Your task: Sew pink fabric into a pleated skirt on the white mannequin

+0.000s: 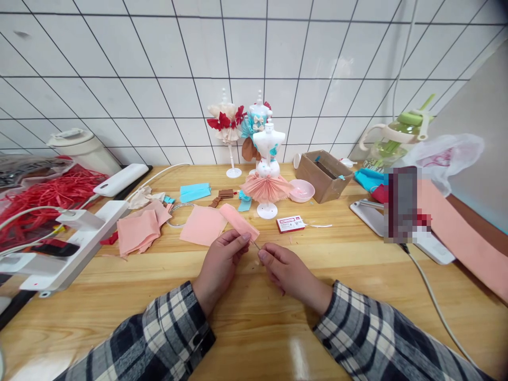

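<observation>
My left hand (226, 264) pinches the near end of a folded pink paper strip (237, 219). Close on its right, my right hand (286, 269) holds a thin stick (256, 245), whose far tip meets the strip's corner by my left fingertips. Under and beside the strip lies a flat pink sheet (202, 225). Behind my hands stands a small white mannequin (269, 143) with a pleated pink paper skirt (266, 188). A red and white packet (291, 224) rests to the right of the strip.
Two more dressed mannequins (231, 124) stand behind. A pink bowl (302, 190) and brown box (325, 177) are right of centre. Pink paper pieces (138, 232), a ring (180, 214) and a power strip (85, 248) lie left. At right are a pixelated object (402, 203) and cable.
</observation>
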`<control>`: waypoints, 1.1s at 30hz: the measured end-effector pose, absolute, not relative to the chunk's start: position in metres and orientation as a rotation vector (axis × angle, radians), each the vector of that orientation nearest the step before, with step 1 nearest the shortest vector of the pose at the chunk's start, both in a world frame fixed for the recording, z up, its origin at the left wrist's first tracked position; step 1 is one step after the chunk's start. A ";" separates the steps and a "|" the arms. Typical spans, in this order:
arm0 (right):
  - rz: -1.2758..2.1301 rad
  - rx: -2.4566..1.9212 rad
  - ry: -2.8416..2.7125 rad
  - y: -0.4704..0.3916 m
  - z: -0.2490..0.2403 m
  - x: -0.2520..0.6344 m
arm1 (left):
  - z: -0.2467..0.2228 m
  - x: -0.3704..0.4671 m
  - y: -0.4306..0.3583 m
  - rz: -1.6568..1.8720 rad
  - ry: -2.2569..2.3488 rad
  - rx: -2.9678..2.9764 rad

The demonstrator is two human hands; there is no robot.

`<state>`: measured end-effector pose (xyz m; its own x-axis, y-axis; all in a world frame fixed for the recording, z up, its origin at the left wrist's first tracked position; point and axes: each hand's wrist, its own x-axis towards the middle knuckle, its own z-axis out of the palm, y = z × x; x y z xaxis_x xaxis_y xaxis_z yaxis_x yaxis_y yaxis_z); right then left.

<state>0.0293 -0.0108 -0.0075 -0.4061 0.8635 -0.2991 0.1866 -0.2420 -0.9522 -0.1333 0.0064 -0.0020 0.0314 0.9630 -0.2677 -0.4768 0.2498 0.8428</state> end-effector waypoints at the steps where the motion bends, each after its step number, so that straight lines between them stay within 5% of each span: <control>1: 1.720 -1.271 -1.473 -0.011 -0.007 0.030 | -0.003 -0.135 0.007 1.223 0.972 0.628; 33: 1.815 -1.213 -1.452 -0.008 -0.004 0.034 | -0.003 -0.143 0.010 0.996 0.963 0.762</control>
